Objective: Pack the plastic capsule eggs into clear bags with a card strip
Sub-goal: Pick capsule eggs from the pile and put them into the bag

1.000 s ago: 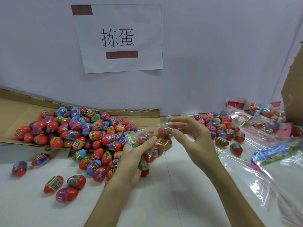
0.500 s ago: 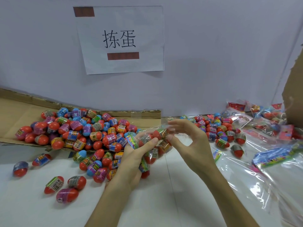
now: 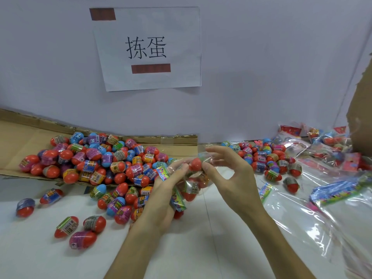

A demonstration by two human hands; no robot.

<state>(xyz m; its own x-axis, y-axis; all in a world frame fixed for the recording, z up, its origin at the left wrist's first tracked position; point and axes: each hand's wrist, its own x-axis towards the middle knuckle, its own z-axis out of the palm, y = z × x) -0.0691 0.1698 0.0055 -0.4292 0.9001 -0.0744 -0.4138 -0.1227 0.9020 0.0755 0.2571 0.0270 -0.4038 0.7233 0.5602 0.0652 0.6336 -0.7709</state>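
My left hand (image 3: 161, 200) grips a clear bag (image 3: 191, 184) holding a few capsule eggs and a colourful card strip (image 3: 177, 198) along its side. My right hand (image 3: 227, 174) pinches the bag's top, where a red egg (image 3: 195, 164) sits at the opening. A big heap of red, blue and purple capsule eggs (image 3: 104, 162) lies on flattened cardboard (image 3: 12, 137) to the left and spills onto the white table (image 3: 191, 248).
A second pile of eggs (image 3: 267, 160) lies right of my hands. Clear empty bags (image 3: 314, 222), a stack of card strips (image 3: 338, 190) and filled bags (image 3: 330, 146) cover the right side. A loose strip (image 3: 265, 191) lies nearby. A paper sign (image 3: 147, 49) hangs on the wall.
My right fingers have shifted at the bag's mouth and the red egg now sits between both hands' fingertips. The bag stays in my left hand.
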